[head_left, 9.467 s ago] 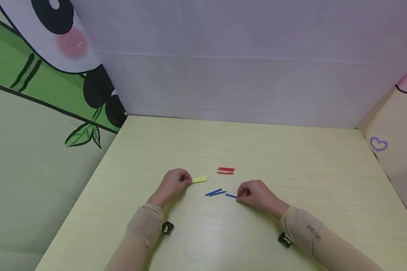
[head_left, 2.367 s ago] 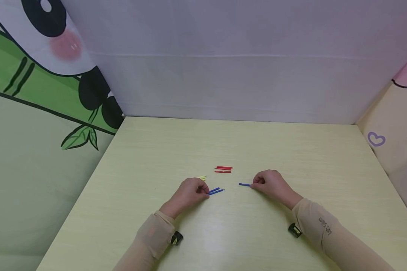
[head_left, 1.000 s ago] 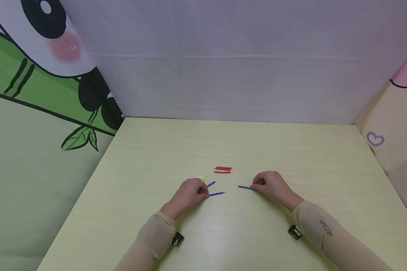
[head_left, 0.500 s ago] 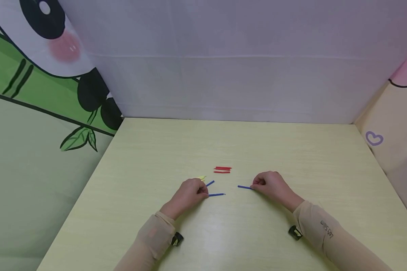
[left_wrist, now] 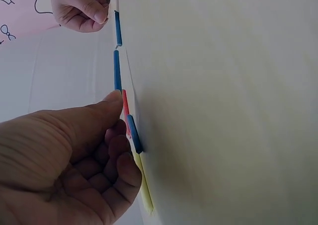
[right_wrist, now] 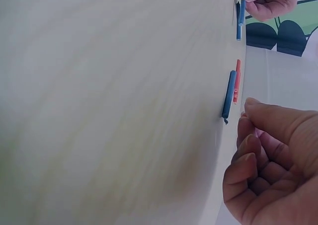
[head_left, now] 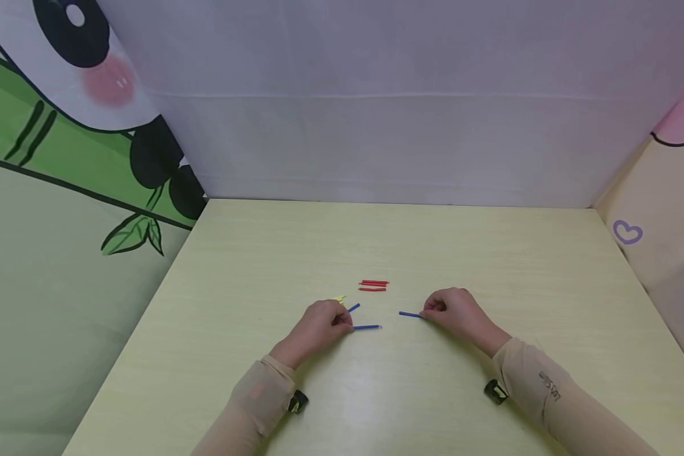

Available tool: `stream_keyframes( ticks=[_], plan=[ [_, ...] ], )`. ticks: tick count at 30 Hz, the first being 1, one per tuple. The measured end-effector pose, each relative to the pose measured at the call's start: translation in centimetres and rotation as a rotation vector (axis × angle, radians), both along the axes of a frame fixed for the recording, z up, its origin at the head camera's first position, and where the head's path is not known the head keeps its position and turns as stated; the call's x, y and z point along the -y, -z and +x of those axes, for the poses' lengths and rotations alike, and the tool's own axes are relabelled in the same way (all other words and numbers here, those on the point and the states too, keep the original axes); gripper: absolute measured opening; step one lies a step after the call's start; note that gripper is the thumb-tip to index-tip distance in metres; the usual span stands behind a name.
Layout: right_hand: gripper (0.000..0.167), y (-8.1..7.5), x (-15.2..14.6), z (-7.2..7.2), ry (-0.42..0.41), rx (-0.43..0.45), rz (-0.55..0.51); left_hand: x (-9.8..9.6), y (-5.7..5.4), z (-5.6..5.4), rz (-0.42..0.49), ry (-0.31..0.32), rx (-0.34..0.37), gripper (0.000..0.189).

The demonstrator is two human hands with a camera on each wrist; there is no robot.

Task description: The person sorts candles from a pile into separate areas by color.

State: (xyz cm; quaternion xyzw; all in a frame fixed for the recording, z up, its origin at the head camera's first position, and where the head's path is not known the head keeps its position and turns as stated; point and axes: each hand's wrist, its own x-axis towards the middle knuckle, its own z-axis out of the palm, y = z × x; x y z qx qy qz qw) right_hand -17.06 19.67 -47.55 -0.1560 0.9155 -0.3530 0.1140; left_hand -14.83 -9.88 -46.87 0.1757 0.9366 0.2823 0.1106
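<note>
Thin coloured candles lie on the table. My left hand [head_left: 315,329] pinches the near end of a blue candle [head_left: 367,327] between thumb and fingers, its wick pointing right. Just behind those fingers a second blue candle [head_left: 354,308] slants on the tabletop, partly covered. On the other side, my right hand [head_left: 458,316] has its fingertips right beside a third blue candle [head_left: 410,314]. In the right wrist view that blue candle [right_wrist: 229,93] shows along its whole length, apart from the loosely curled fingers [right_wrist: 242,170].
Several red candles [head_left: 373,282] lie side by side farther back. Yellow candles [head_left: 340,298] are mostly hidden behind my left hand. The pale wooden table [head_left: 479,253] ends at a grey cloth wall [head_left: 376,145], with printed side panels left and right.
My left hand has left the yellow candles for the blue ones, which now lie spread apart. My right hand and its blue candle shifted right and back. Lately the left candle turned nearly level.
</note>
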Motion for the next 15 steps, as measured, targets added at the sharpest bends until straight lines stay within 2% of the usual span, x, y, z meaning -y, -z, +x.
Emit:
stream_keyframes(
  ticks=[15],
  plan=[
    [0.007,-0.44,0.17,0.35,0.000,0.026,-0.020,-0.74,-0.27,-0.13,0.025,0.009,0.032,0.009]
  ],
)
